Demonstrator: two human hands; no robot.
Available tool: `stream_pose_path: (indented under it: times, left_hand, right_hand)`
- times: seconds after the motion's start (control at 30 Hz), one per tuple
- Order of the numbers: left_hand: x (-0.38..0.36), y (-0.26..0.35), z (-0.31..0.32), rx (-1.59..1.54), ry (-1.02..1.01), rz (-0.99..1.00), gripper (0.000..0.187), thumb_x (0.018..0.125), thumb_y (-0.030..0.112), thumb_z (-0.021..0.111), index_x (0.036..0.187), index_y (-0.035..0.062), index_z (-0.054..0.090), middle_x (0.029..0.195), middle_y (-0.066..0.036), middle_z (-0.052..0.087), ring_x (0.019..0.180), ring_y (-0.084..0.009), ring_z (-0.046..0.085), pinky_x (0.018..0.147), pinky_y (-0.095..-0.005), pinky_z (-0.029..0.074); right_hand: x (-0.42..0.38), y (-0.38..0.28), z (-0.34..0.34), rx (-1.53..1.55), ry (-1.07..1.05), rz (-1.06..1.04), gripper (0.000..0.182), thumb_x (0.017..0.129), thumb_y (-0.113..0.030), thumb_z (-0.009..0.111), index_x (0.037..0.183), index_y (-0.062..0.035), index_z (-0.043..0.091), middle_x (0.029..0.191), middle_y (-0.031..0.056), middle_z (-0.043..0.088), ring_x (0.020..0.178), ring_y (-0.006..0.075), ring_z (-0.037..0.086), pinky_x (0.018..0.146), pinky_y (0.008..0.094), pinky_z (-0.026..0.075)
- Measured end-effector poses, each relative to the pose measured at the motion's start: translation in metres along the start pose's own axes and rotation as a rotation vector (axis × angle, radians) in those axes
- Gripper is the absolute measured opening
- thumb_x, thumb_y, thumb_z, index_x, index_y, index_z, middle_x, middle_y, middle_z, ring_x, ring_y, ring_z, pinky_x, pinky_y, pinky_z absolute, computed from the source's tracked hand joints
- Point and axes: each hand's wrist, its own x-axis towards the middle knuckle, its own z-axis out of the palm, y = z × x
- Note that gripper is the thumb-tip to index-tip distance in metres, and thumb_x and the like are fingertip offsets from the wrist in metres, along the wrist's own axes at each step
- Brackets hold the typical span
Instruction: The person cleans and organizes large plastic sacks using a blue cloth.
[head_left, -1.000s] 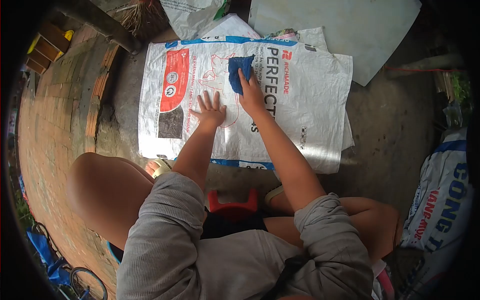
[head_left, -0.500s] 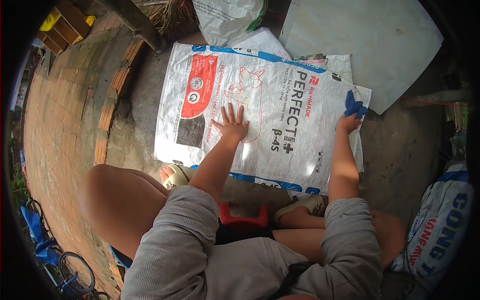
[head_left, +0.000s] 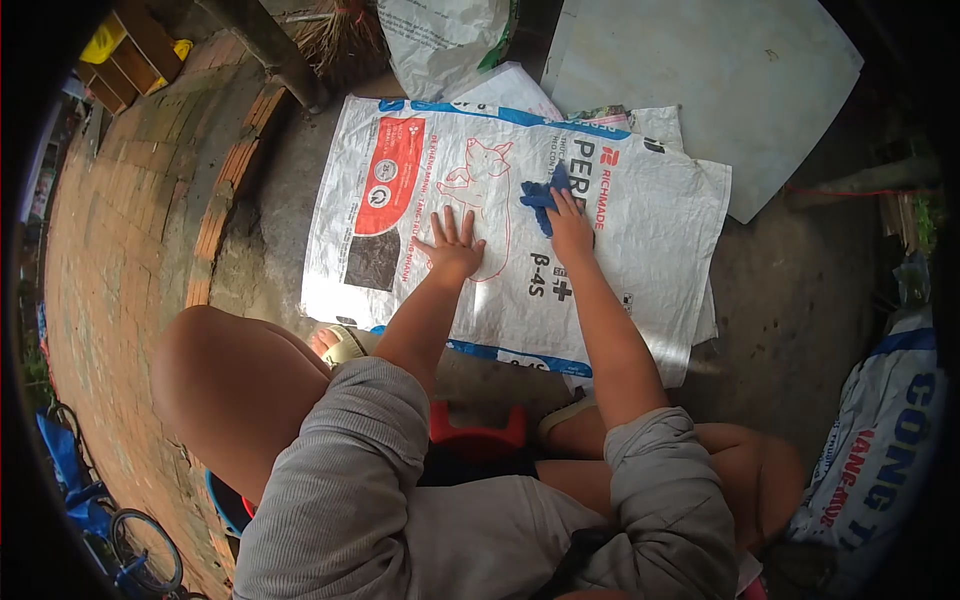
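Note:
A white woven feed sack point(head_left: 650, 270) with blue edges and red and black print lies flat on the ground before me. My left hand point(head_left: 455, 245) rests on it with fingers spread, just below the red outline of a pig. My right hand point(head_left: 572, 225) holds a dark blue cloth point(head_left: 545, 196) against the sack, over the large black lettering near its middle. Part of the cloth is hidden under my fingers.
Other sacks or sheets point(head_left: 660, 125) stick out from under the far edge. A grey board point(head_left: 700, 90) lies at the back right, a white bag point(head_left: 445, 40) and straw broom point(head_left: 345, 40) at the back. A printed sack point(head_left: 870, 440) stands right; a red stool point(head_left: 478, 425) sits near my legs.
My right hand has slid the blue cloth left, from the sack's right edge to its middle. The sack's right end looks flatter. My left hand stays spread on the sack.

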Motion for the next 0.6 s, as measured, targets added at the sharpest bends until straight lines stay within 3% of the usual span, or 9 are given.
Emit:
stream_pose_path:
  times: [0.07, 0.13, 0.2, 0.27, 0.37, 0.43, 0.47, 0.53, 0.6]
  left_hand:
    - [0.0, -0.001, 0.0, 0.01, -0.011, 0.003, 0.065, 0.099, 0.054, 0.027, 0.154, 0.0325, 0.0, 0.161, -0.006, -0.015, 0.147, -0.0327, -0.017, 0.101, -0.0794, 0.003]
    - [0.002, 0.001, -0.002, 0.006, -0.019, 0.003, 0.065, 0.099, 0.054, 0.027, 0.154, 0.0324, -0.001, 0.161, -0.006, -0.016, 0.147, -0.0327, -0.017, 0.101, -0.0795, 0.004]
    - [0.001, 0.001, -0.003, 0.01, -0.059, 0.001, 0.067, 0.099, 0.054, 0.026, 0.154, 0.0313, -0.005, 0.159, -0.008, -0.02, 0.146, -0.0337, -0.019, 0.102, -0.0782, 0.004]
    - [0.001, 0.0, -0.005, 0.0, -0.059, 0.007, 0.068, 0.099, 0.053, 0.026, 0.154, 0.0313, -0.005, 0.159, -0.008, -0.02, 0.146, -0.0341, -0.019, 0.102, -0.0782, 0.004]
    - [0.008, 0.0, -0.003, -0.037, -0.059, 0.014, 0.076, 0.095, 0.057, 0.034, 0.154, 0.0314, -0.007, 0.159, -0.009, -0.022, 0.145, -0.0344, -0.022, 0.102, -0.0786, 0.004]
    - [0.003, 0.001, -0.013, -0.027, -0.096, 0.012, 0.078, 0.092, 0.059, 0.041, 0.155, 0.0303, 0.004, 0.161, -0.011, -0.012, 0.147, -0.0374, -0.009, 0.103, -0.0781, 0.004]
    - [0.004, 0.003, -0.022, -0.027, -0.094, 0.008, 0.078, 0.092, 0.059, 0.041, 0.155, 0.0303, 0.004, 0.161, -0.011, -0.012, 0.147, -0.0374, -0.009, 0.103, -0.0781, 0.004]
    - [0.014, 0.009, -0.046, -0.062, -0.226, -0.029, 0.08, 0.089, 0.058, 0.048, 0.154, 0.0259, 0.015, 0.161, -0.016, 0.002, 0.147, -0.0406, 0.008, 0.105, -0.0761, 0.006]
    - [0.034, 0.006, -0.051, -0.856, 0.036, -0.044, 0.085, 0.084, 0.058, 0.057, 0.152, 0.0191, 0.024, 0.157, -0.019, 0.022, 0.142, -0.0449, 0.024, 0.106, -0.073, 0.013]
  right_hand:
    - [-0.021, 0.072, -0.016, -0.183, 0.071, 0.188, 0.038, 0.077, 0.0, 0.061, 0.115, -0.0053, 0.066, 0.145, 0.0111, 0.045, 0.137, 0.0293, 0.038, 0.112, 0.0431, 0.031]
    - [-0.058, 0.138, -0.032, -0.314, 0.009, 0.659, 0.04, 0.085, -0.01, 0.06, 0.125, -0.0063, 0.059, 0.145, 0.0115, 0.044, 0.136, 0.0306, 0.038, 0.111, 0.0451, 0.032]
    - [-0.097, 0.175, -0.064, 0.249, 0.145, 1.178, 0.048, 0.086, -0.01, 0.055, 0.133, -0.0042, 0.052, 0.139, 0.0145, 0.05, 0.124, 0.0371, 0.049, 0.104, 0.0441, 0.041]
    - [-0.124, 0.199, -0.066, 0.601, 0.343, 1.373, 0.05, 0.085, -0.009, 0.054, 0.134, -0.0028, 0.051, 0.134, 0.0164, 0.054, 0.118, 0.0397, 0.053, 0.101, 0.0443, 0.044]
    - [-0.124, 0.204, -0.053, 0.225, 0.585, 1.344, 0.05, 0.082, -0.006, 0.051, 0.132, 0.0005, 0.053, 0.122, 0.0217, 0.061, 0.105, 0.0416, 0.06, 0.095, 0.0438, 0.047]
    - [-0.08, 0.131, -0.059, 0.168, 1.022, 1.037, 0.046, 0.081, -0.005, 0.051, 0.126, 0.0034, 0.057, 0.113, 0.0262, 0.064, 0.101, 0.0413, 0.062, 0.093, 0.0438, 0.047]
    - [-0.06, 0.103, -0.057, 0.295, 1.061, 0.973, 0.045, 0.081, -0.006, 0.051, 0.124, 0.0044, 0.058, 0.114, 0.0261, 0.063, 0.1, 0.0395, 0.063, 0.092, 0.0424, 0.048]
    - [-0.015, 0.047, -0.052, 0.733, 1.1, 0.916, 0.042, 0.079, -0.006, 0.053, 0.12, 0.0053, 0.06, 0.11, 0.0203, 0.065, 0.097, 0.0317, 0.064, 0.089, 0.0381, 0.048]
    - [0.024, -0.016, -0.053, 1.395, 0.949, 0.848, 0.038, 0.079, -0.007, 0.056, 0.115, 0.0025, 0.062, 0.102, 0.0084, 0.065, 0.088, 0.0184, 0.061, 0.081, 0.0303, 0.048]
